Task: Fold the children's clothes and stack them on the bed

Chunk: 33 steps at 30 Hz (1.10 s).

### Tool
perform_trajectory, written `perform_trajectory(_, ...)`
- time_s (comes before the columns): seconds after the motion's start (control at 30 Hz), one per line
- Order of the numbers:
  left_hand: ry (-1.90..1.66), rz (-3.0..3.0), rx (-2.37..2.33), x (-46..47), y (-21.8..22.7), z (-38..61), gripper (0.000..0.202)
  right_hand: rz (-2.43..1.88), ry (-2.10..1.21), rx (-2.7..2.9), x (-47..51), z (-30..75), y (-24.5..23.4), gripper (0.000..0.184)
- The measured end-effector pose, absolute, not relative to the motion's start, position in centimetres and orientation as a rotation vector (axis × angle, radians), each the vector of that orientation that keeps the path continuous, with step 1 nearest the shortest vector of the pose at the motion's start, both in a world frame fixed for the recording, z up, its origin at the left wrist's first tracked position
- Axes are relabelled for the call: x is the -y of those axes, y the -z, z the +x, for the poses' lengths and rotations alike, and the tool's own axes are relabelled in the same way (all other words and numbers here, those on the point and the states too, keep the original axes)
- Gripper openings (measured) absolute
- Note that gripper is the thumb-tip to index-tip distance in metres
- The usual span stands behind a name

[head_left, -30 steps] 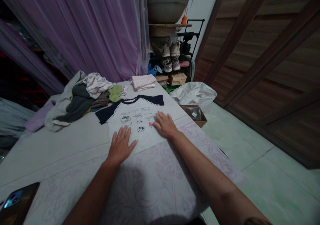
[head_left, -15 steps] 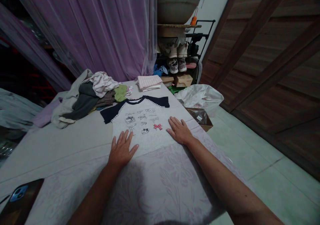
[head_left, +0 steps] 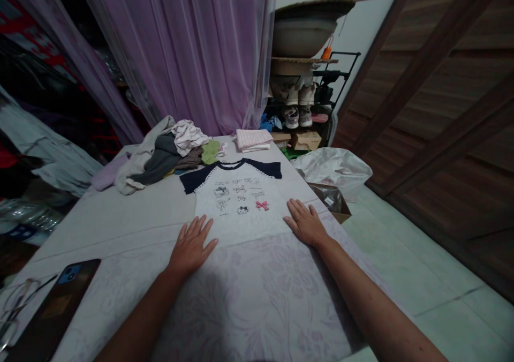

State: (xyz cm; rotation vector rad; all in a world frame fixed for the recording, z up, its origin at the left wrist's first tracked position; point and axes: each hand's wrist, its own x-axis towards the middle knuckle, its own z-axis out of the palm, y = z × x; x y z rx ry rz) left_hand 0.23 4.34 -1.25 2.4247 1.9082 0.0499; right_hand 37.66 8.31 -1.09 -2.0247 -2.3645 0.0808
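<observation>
A white T-shirt [head_left: 236, 220] with navy sleeves and neckband lies spread flat on the patterned bedcover [head_left: 249, 276], its collar pointing away from me. Small black drawings and a red bow decorate its front. At the shirt's lower left corner rests my left hand [head_left: 191, 245], palm down with fingers spread, touching the hem edge. On the opposite side, my right hand [head_left: 304, 223] lies flat at the lower right edge, fingers stretched out. Neither hand grips anything.
A heap of crumpled clothes [head_left: 160, 158] lies beyond the shirt at left, a folded pink striped cloth [head_left: 254, 138] behind it. A phone [head_left: 56, 303] and glasses [head_left: 20, 303] sit near left. An open cardboard box [head_left: 343, 212] stands on the floor by the right edge.
My left hand has slid outward from the shirt's front to its lower left edge. My right hand stays flat near the right edge. The camera view has shifted leftward.
</observation>
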Motion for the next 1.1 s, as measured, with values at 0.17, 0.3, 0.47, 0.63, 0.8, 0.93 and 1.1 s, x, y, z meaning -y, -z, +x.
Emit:
perform_trajectory(0.17, -0.038, 2.362, -1.827, -4.4, 0.3, -1.2, 0.061, -2.014, -0.031, 2.298, -7.5, 37.6, 1.7, 0.057)
perform_trajectory(0.3, -0.038, 2.304, -1.796, -6.4, -1.9, -1.9, 0.061, -1.986, 0.013, 2.215, -8.2, 37.3, 1.4, 0.055)
perform_trajectory(0.47, -0.023, 2.338, -1.907, -11.4, -3.1, -0.8, 0.063, -1.88, -0.012, 2.303, -12.9, 35.5, -0.5, 0.054)
perform_trajectory(0.63, 0.045, 2.277, -2.081, -14.8, -0.9, 0.0, 0.068, -1.848, -0.066, 2.458, -16.9, 34.0, -0.6, 0.057)
perform_trajectory(0.8, 0.032, 2.263, -2.139, -15.1, 1.0, -0.3, 0.069, -1.878, -0.145, 2.445, -17.3, 34.5, 0.8, 0.061)
perform_trajectory(0.93, -0.014, 2.284, -2.149, -14.8, 1.2, -0.4, 0.068, -1.869, -0.162, 2.441, -16.5, 35.2, 1.3, 0.062)
perform_trajectory(1.1, -0.044, 2.284, -2.149, -14.8, 1.5, -0.5, 0.068, -1.856, -0.132, 2.425, -15.0, 36.0, 2.2, 0.06)
